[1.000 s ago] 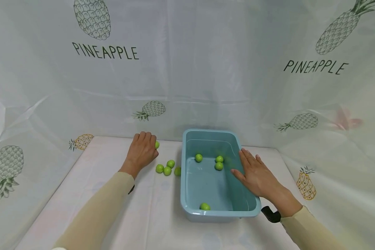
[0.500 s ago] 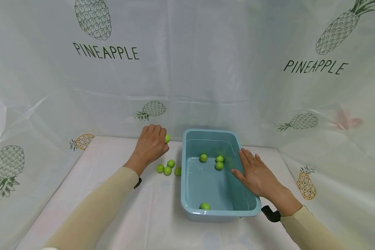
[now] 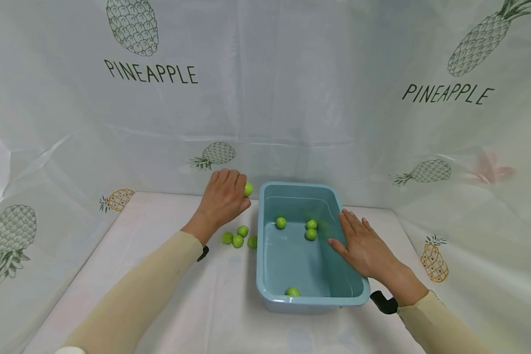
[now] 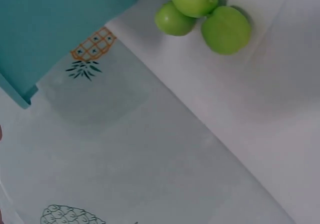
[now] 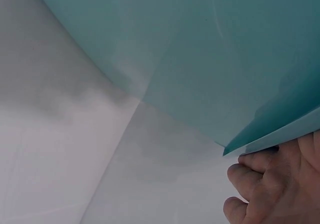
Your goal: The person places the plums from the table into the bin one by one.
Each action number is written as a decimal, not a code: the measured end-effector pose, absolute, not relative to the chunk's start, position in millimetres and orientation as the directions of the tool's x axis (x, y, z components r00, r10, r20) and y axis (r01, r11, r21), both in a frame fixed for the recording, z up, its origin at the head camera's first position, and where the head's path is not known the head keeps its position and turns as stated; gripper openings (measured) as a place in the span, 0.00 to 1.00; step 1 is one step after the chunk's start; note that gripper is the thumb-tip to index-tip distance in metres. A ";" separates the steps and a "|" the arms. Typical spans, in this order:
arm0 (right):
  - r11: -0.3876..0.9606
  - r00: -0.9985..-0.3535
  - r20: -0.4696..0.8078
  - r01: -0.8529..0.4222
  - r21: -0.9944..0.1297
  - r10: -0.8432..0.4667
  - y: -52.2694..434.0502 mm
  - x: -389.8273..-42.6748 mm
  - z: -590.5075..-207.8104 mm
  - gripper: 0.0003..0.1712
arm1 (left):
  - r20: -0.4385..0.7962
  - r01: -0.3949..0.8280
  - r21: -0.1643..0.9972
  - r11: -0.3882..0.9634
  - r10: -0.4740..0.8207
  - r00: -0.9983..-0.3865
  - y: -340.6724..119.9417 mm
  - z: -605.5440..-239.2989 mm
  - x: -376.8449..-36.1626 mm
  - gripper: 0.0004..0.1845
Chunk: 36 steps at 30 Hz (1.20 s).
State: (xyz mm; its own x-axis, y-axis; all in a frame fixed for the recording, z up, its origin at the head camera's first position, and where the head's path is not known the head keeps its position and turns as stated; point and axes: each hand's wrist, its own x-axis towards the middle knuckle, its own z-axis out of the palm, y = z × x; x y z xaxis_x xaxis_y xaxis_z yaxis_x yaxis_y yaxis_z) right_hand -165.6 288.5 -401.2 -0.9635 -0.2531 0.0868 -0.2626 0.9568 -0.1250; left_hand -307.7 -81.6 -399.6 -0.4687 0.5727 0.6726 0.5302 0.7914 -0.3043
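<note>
My left hand grips a green lime between thumb and fingers, raised above the cloth just left of the blue tub. Part of that lime is hidden behind the fingers. My right hand lies over the tub's right rim with its fingers extended. In the right wrist view, fingertips show right at the rim's edge. Several limes are inside the tub: one lime at the back left, a pair towards the back, and another lime by the near wall.
Several loose limes sit in a group on the white cloth, left of the tub and close to its wall. A pineapple-printed sheet hangs behind and around the table's sides.
My left hand has moved right and away from me, carrying the lime closer to the tub. Inside the tub, the back-left lime rolled right, then back left. My right hand has stayed put.
</note>
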 end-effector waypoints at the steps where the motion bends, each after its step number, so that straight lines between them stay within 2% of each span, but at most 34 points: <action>1: 0.957 -0.964 0.086 -0.262 -0.126 -0.253 288.7 -165.6 -401.1 0.50 | 0.681 0.535 -0.302 0.789 0.572 -0.458 -80.5 -398.6 -307.8 0.14; 12: 0.957 -0.965 0.081 -0.259 -0.128 -0.250 288.6 -166.9 -399.9 0.50 | 0.697 0.570 -0.303 0.764 0.586 -0.414 -63.0 -384.4 -298.4 0.16; 20: 0.956 -0.965 0.080 -0.257 -0.139 -0.248 288.2 -166.9 -399.8 0.50 | 0.729 0.619 -0.318 0.718 0.603 -0.325 -45.5 -379.2 -289.2 0.17; 23: 0.956 -0.965 0.081 -0.257 -0.142 -0.248 288.1 -166.9 -400.2 0.50 | 0.728 0.634 -0.321 0.703 0.612 -0.309 -39.5 -378.1 -285.1 0.17; 36: 0.955 -0.966 0.081 -0.255 -0.151 -0.245 288.6 -165.9 -401.5 0.50 | 0.695 0.679 -0.319 0.661 0.650 -0.307 -17.2 -381.7 -272.0 0.19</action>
State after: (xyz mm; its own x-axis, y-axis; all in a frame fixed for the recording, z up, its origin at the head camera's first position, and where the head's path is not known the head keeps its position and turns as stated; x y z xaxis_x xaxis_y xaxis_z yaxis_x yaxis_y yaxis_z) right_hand -165.9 288.6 -401.5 -0.9660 -0.2454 0.0810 -0.2553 0.9550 -0.1512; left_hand -272.0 -17.2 -381.7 -0.3071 0.6502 0.6949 0.6791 0.6613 -0.3187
